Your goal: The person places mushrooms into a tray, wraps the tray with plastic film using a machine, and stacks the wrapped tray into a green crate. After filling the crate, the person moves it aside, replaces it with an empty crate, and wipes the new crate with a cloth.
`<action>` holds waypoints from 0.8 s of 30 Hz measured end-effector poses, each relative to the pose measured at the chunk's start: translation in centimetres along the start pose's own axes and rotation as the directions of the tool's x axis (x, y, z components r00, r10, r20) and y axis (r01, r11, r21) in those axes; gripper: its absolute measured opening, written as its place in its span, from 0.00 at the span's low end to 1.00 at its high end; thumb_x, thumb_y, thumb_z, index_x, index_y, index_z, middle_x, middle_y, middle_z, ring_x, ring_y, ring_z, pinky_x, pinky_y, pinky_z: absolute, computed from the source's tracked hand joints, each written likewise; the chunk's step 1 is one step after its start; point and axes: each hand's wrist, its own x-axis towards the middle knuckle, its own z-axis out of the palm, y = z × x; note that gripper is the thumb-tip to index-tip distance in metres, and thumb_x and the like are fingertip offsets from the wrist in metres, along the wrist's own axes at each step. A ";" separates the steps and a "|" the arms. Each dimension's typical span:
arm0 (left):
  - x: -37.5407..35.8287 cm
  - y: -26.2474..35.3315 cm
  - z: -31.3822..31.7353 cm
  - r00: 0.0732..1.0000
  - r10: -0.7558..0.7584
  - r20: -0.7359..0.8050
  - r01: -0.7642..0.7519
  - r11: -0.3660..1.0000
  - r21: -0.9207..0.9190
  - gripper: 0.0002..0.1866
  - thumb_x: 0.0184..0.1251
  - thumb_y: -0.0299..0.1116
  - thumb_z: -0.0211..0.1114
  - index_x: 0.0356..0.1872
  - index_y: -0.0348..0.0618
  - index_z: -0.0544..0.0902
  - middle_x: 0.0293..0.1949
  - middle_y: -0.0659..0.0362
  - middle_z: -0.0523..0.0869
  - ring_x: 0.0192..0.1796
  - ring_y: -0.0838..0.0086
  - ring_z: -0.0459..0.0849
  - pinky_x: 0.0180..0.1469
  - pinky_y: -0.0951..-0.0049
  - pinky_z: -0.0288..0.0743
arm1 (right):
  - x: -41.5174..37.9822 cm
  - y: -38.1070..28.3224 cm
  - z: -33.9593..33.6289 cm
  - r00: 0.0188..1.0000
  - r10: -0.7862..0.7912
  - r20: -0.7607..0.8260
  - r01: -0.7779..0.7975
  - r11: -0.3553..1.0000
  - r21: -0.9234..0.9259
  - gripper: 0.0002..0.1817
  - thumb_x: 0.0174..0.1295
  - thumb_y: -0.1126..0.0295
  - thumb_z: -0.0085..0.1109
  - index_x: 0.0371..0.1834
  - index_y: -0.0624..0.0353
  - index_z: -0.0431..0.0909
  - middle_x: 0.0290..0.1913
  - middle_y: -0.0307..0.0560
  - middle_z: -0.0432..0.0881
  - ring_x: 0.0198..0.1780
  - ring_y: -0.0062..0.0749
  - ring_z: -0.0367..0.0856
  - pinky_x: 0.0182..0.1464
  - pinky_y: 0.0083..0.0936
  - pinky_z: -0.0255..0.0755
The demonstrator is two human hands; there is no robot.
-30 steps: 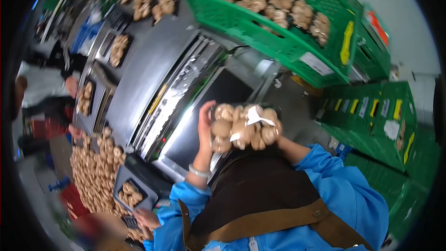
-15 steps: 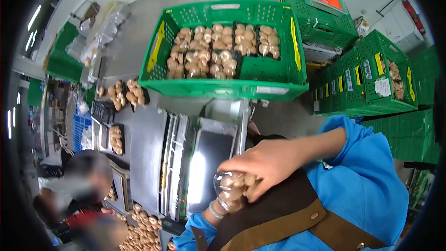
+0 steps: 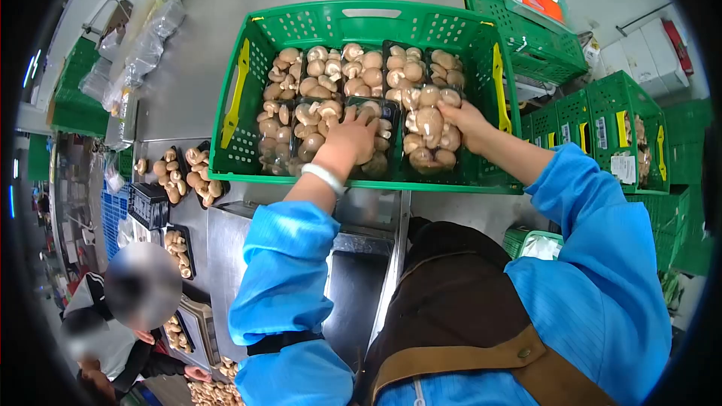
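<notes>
A green crate (image 3: 361, 9) with yellow handles holds two rows of wrapped mushroom packs. My right hand (image 3: 468, 126) grips the right side of a mushroom pack (image 3: 430, 128) in the front row, thumb and fingers around its edge. My left hand (image 3: 355, 135), with a pale band at the wrist, lies on another pack (image 3: 376, 158) just to the left, its fingers spread over the mushrooms. The back row of packs (image 3: 362, 69) stands behind both hands.
Open mushroom trays (image 3: 170, 177) and black empty trays (image 3: 148, 205) lie on the left. A wrapping machine (image 3: 357, 278) is below the crate. Green crates (image 3: 602, 131) are stacked at right. A co-worker (image 3: 113, 331) is at lower left, near loose mushrooms (image 3: 214, 393).
Both hands moved from in front of my body up into the crate. The pack I held is now in the front row's right part. The view has shifted slightly.
</notes>
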 end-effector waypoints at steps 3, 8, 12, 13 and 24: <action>1.2 -0.3 0.7 0.986 -0.063 0.154 0.069 0.997 -0.035 0.34 0.57 0.34 0.59 0.69 0.54 0.65 0.73 0.59 0.60 0.76 0.54 0.51 0.70 0.43 0.58 | 0.3 3.2 1.2 0.979 0.178 -0.098 -0.165 0.978 0.131 0.27 0.66 0.54 0.57 0.62 0.59 0.69 0.56 0.47 0.77 0.51 0.32 0.77 0.52 0.30 0.73; 1.5 -0.3 4.6 0.914 0.028 -0.404 -0.063 0.995 -0.073 0.11 0.60 0.32 0.56 0.36 0.44 0.87 0.38 0.51 0.87 0.45 0.60 0.86 0.47 0.58 0.79 | 2.8 4.5 -3.2 0.945 0.265 -0.191 -0.325 0.810 -0.488 0.22 0.61 0.48 0.58 0.40 0.58 0.78 0.32 0.41 0.76 0.34 0.30 0.75 0.35 0.28 0.71; -7.0 2.8 -1.5 0.549 -0.152 -0.822 -0.136 0.954 -0.267 0.07 0.51 0.32 0.63 0.32 0.47 0.82 0.34 0.56 0.83 0.42 0.59 0.84 0.42 0.60 0.78 | 4.4 1.6 -4.2 0.988 -0.146 -0.057 0.046 0.621 -0.783 0.22 0.66 0.53 0.56 0.47 0.64 0.75 0.18 0.36 0.72 0.20 0.34 0.72 0.31 0.28 0.72; -11.2 3.9 -1.0 0.552 -0.254 -0.794 -0.169 0.899 -0.405 0.09 0.52 0.33 0.64 0.35 0.45 0.82 0.36 0.55 0.83 0.43 0.57 0.84 0.42 0.59 0.78 | 1.2 0.1 -0.3 0.969 0.000 0.245 0.183 0.665 -0.724 0.20 0.67 0.56 0.56 0.49 0.64 0.74 0.22 0.38 0.73 0.26 0.34 0.75 0.38 0.29 0.73; -59.9 11.6 10.6 -0.301 -0.912 -0.279 -0.100 0.321 -0.942 0.16 0.65 0.33 0.62 0.52 0.40 0.79 0.43 0.57 0.85 0.45 0.73 0.82 0.49 0.72 0.75 | -8.2 -8.1 21.2 0.650 -0.372 0.663 0.759 0.263 -0.596 0.12 0.67 0.70 0.55 0.51 0.62 0.76 0.44 0.43 0.79 0.46 0.28 0.77 0.52 0.23 0.69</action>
